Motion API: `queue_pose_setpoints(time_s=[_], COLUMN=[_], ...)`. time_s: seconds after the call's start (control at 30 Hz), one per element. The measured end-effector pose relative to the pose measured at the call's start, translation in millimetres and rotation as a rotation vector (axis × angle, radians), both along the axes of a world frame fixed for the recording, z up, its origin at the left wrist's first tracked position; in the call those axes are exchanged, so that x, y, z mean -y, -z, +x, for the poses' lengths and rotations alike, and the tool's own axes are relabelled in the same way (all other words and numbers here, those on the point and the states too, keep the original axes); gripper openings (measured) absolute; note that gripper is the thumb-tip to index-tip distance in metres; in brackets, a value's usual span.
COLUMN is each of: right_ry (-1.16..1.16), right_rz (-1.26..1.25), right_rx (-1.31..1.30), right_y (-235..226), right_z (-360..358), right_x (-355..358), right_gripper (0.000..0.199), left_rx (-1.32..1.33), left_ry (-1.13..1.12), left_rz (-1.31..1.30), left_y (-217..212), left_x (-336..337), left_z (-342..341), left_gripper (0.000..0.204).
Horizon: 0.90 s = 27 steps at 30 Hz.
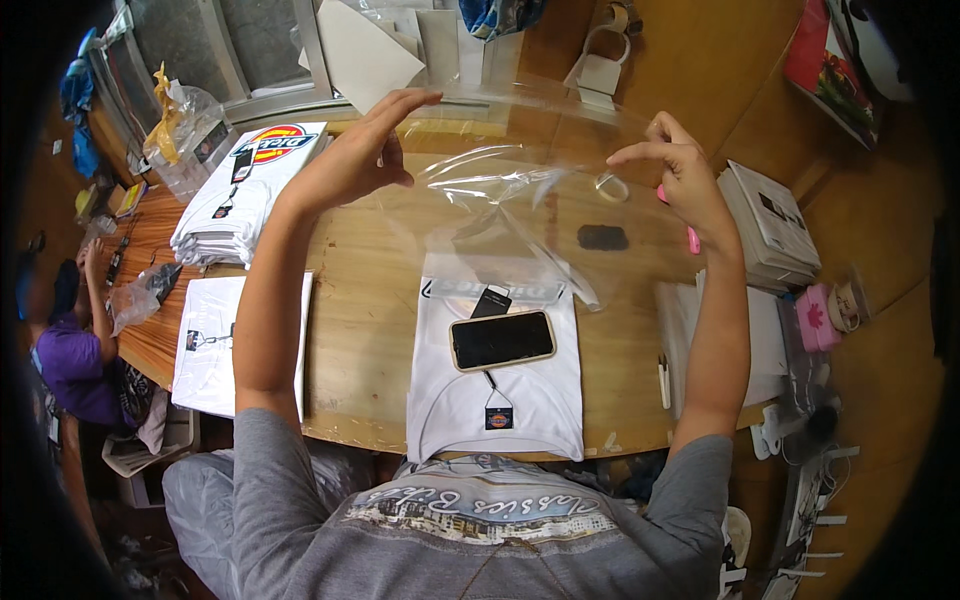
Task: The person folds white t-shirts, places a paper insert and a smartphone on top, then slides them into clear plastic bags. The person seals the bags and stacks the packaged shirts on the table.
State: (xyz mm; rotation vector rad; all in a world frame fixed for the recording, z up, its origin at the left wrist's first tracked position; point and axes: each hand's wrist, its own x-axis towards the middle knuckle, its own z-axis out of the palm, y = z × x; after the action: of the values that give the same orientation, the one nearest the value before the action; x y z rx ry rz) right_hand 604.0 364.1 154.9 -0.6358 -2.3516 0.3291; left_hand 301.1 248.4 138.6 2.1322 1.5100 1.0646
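Observation:
A clear plastic bag (480,185) spreads between my raised hands over the table, creased and shiny. My left hand (365,150) is at its left edge, fingers stretched out and thumb apart. At the bag's right side is my right hand (675,170), index finger extended and other fingers loosely bent; no firm grip shows. Below, a folded white T-shirt (435,390) lies before me, its upper part under the film. A smartphone (502,340) with a pale case rests on it, between a black hang tag (491,301) and a small square tag (499,418).
At left are a stack of folded white shirts (200,230) and another folded shirt (205,360). White packs (770,225) pile up at right, near a pink box (818,318). A dark flat patch (602,237) and tape roll (612,187) lie ahead. A person in purple (75,365) sits far left.

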Motion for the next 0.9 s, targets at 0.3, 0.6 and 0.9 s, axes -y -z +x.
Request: queue_pose_setpoints(time_s=[0.3, 0.6, 0.9], right_ry=[-0.526, -0.053, -0.521], right_rz=[-1.091, 0.237, -0.892], right_rx=[-0.4, -0.139, -0.383], right_y=[29.6, 7.2, 34.8], right_z=[-69.6, -57.0, -53.2], right_x=[19.8, 13.1, -3.4], right_gripper=[0.048, 0.05, 0.015], left_rx=[0.196, 0.552, 0.665], left_ry=[-0.341, 0.001, -0.099], left_rz=[0.602, 0.43, 0.446], left_y=[25.4, 3.4, -28.0], left_x=[-18.1, -14.8, 5.7], left_z=[77.7, 86.4, 31.0], left_gripper=[0.072, 0.046, 0.012])
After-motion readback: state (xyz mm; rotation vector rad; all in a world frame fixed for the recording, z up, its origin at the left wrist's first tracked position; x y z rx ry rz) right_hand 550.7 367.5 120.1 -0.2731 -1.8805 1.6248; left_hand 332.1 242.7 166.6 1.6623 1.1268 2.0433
